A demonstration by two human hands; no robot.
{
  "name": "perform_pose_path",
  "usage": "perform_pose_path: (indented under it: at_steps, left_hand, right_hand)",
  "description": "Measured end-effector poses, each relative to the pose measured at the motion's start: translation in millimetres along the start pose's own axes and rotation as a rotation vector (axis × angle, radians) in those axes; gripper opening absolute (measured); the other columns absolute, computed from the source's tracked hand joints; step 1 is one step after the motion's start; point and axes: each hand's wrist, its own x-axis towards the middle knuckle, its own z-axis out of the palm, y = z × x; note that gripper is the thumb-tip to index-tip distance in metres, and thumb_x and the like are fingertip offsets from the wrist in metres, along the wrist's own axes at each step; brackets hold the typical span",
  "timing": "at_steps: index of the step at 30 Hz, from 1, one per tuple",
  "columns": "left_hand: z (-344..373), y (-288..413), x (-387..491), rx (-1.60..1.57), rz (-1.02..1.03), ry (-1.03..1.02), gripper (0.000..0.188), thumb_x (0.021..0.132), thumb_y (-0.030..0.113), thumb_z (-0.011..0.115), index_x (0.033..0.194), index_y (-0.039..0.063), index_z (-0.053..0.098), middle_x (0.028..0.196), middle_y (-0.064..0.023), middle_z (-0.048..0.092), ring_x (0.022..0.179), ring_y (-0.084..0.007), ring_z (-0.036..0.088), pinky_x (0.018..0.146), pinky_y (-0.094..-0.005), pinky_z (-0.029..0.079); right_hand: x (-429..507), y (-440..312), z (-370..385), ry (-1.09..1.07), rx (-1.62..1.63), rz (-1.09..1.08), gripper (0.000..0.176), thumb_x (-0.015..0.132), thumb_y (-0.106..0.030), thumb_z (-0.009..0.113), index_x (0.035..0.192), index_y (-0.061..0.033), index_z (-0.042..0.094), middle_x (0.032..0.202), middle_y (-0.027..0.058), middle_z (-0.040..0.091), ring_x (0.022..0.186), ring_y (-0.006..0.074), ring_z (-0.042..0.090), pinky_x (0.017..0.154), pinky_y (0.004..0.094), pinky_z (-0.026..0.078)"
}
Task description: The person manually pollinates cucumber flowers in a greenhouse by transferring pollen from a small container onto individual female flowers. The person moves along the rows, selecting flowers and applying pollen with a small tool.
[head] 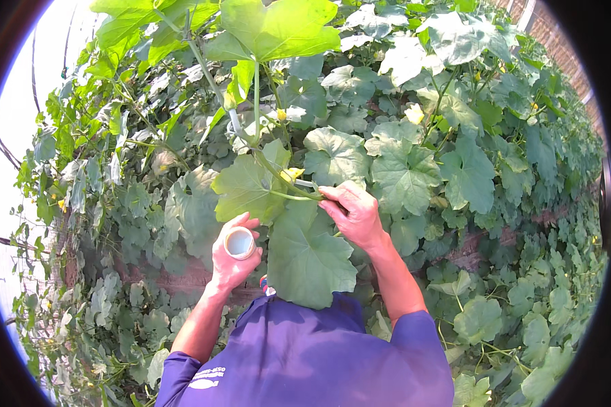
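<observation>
A small open cup [240, 242] with pale liquid inside is gripped in my left hand [237, 254], which is low and left of the vine. With fingers closed around it, my right hand [353, 211] holds a green vine stem [272, 170] near a leaf joint. Just left of those fingers, a yellow flower [291, 175] is on the vine. A large green leaf [310, 254] hangs between my two hands, and another leaf [247, 188] spreads above the cup. The stem continues up to a bright, sunlit leaf [275, 30] at the top.
Dense rows of leafy vines [407, 173] with scattered yellow flowers surround me on both sides. A pale flower [414, 114] stands up right of centre. Brownish ground [183, 277] shows between the rows. Dark lines [34, 71] run along the bright left edge.
</observation>
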Motion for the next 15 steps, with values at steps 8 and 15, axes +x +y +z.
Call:
perform_pose_path:
  at_steps: [8,15]
  left_hand:
    - [25,37,34,0.074,0.143,0.099,0.052,0.075,0.002,0.082,0.125,0.002,0.069,0.124,-0.0107,0.072,0.109,-0.0225,0.072,0.098,-0.0341,0.056]
    - [24,47,54,0.173,0.317,0.121,0.043,0.072,0.001,0.082,0.114,0.004,0.071,0.115,-0.0082,0.071,0.104,-0.0211,0.07,0.093,-0.0337,0.055]
  right_hand:
    - [2,-26,-22,-0.072,-0.136,-0.031,0.029,0.084,-0.003,0.086,0.112,-0.0011,0.079,0.084,0.0098,0.071,0.07,0.0223,0.067,0.063,0.0331,0.053]
    - [1,-38,-29,-0.121,-0.201,-0.01,0.026,0.086,-0.005,0.084,0.111,-0.001,0.077,0.084,0.0096,0.069,0.071,0.0241,0.065,0.065,0.0352,0.053]
